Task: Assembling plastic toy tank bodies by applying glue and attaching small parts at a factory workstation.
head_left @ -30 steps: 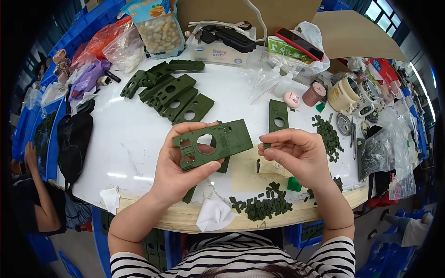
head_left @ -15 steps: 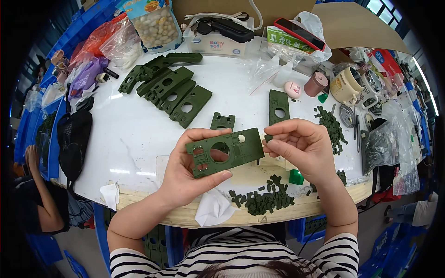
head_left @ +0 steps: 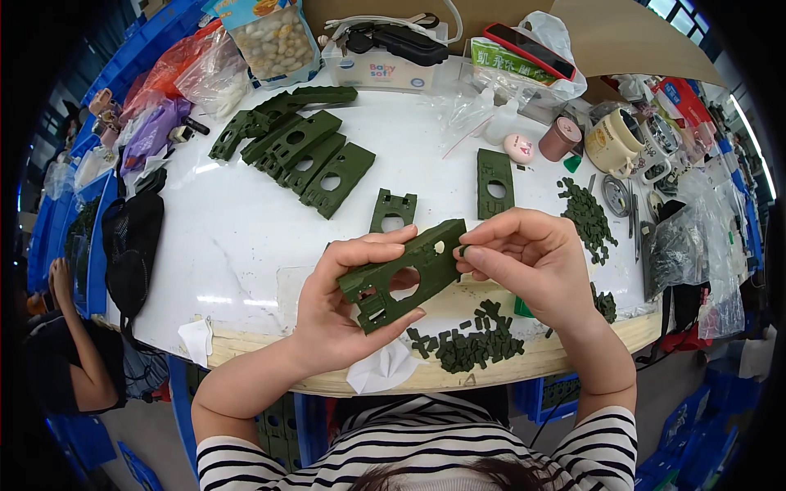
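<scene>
A dark green plastic model tank hull [head_left: 426,266] with a round opening is gripped along its sides by my left hand [head_left: 327,307]. Near its right end shows a pale spot, which may be a hole. My right hand [head_left: 536,266] pinches a small dark green piece [head_left: 463,250] close to the hull's right end; whether they touch I cannot tell. Below, by the table's front edge, lies a pile of small green pieces [head_left: 475,350]. Just beyond my hands are a smaller green part [head_left: 394,202] and another hull [head_left: 494,168].
Several green hulls [head_left: 342,176] lie stacked at the back left. A second heap of small pieces [head_left: 588,214] is at the right, beside tweezers [head_left: 635,225] and mugs [head_left: 612,141]. A crumpled tissue [head_left: 382,368] rests at the front edge. At far left, another person's arm [head_left: 82,344] shows.
The hull has tilted, its right end higher and its left end lower. My right hand has moved slightly left, bringing the small piece closer against the hull's end.
</scene>
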`<state>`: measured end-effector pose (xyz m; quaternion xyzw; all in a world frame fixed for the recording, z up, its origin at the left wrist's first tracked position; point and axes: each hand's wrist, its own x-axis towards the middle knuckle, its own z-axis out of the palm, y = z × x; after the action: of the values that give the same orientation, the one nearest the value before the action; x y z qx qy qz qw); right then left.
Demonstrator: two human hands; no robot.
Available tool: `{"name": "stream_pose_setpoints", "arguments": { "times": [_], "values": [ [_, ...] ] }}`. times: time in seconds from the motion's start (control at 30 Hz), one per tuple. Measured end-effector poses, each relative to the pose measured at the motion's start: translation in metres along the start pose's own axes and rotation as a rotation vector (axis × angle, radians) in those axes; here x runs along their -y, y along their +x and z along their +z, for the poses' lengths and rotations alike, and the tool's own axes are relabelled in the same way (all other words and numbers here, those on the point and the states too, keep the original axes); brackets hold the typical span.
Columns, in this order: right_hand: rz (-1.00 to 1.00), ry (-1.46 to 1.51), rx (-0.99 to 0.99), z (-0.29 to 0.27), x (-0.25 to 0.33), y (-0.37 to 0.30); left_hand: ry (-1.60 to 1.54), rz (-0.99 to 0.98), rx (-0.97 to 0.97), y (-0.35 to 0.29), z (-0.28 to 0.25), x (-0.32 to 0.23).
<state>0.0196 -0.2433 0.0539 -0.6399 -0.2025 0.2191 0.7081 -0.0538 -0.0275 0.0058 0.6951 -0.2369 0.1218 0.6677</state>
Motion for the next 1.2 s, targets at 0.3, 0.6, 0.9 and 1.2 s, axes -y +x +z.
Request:
{"name": "stream_pose_setpoints", "arguments": {
  "times": [0.3, 0.6, 0.9, 1.2],
  "values": [
    [0.063, -0.031, -0.015, 0.004, 0.007, -0.005, 0.002, 0.068, -0.033, -0.002, 0.004, 0.003],
    [-0.294, -0.385, -0.059, 0.002, -0.009, -0.004, 0.097, 0.128, -0.020, -0.002, 0.005, 0.002],
    [-0.242, -0.285, -0.067, 0.004, -0.013, -0.003, 0.131, 0.152, -0.028, -0.003, 0.007, 0.004],
    [-0.272, -0.305, -0.070, 0.004, -0.016, -0.001, 0.126, 0.158, -0.027, -0.004, 0.007, 0.005]
  ]
}}
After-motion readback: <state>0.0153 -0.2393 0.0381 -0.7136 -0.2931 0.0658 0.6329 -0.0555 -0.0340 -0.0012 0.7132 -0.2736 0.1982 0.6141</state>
